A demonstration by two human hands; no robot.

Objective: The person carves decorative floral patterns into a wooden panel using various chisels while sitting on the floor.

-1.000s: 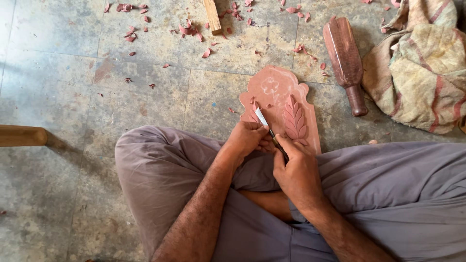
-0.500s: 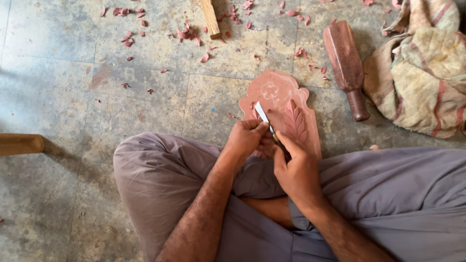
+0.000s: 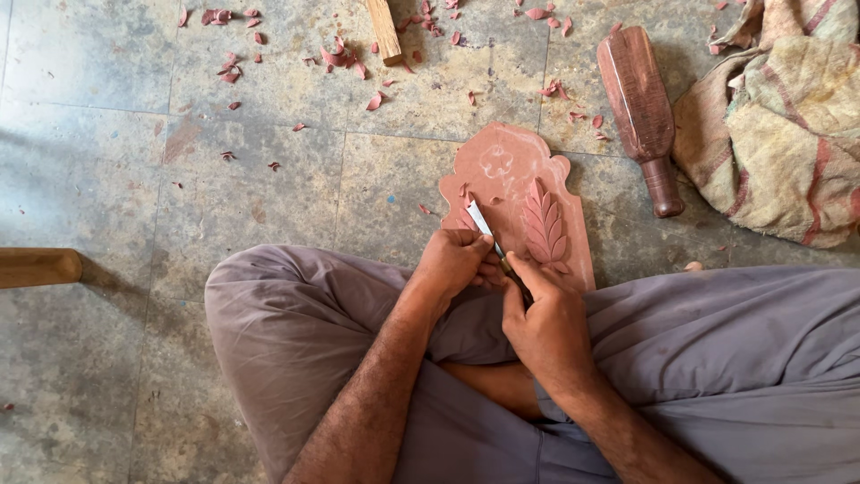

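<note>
A reddish wooden panel point(image 3: 511, 179) with a carved leaf and a faint flower outline lies on the stone floor against my crossed legs. A thin chisel point(image 3: 482, 222) rests with its metal blade on the panel, left of the leaf. My left hand point(image 3: 455, 262) pinches the chisel low on the blade, fingers curled against the wood. My right hand point(image 3: 546, 323) wraps the chisel's handle just behind, and the handle is hidden inside the fist.
A dark wooden mallet point(image 3: 640, 112) lies on the floor at the upper right beside a crumpled striped cloth point(image 3: 788, 125). Red wood chips point(image 3: 331, 56) are scattered at the top near a pale wood offcut point(image 3: 383, 29). A wooden bar end point(image 3: 36, 266) juts in from the left.
Both hands and the chisel keep the same grip on the panel. The blade has shifted only slightly. The view has drifted a little.
</note>
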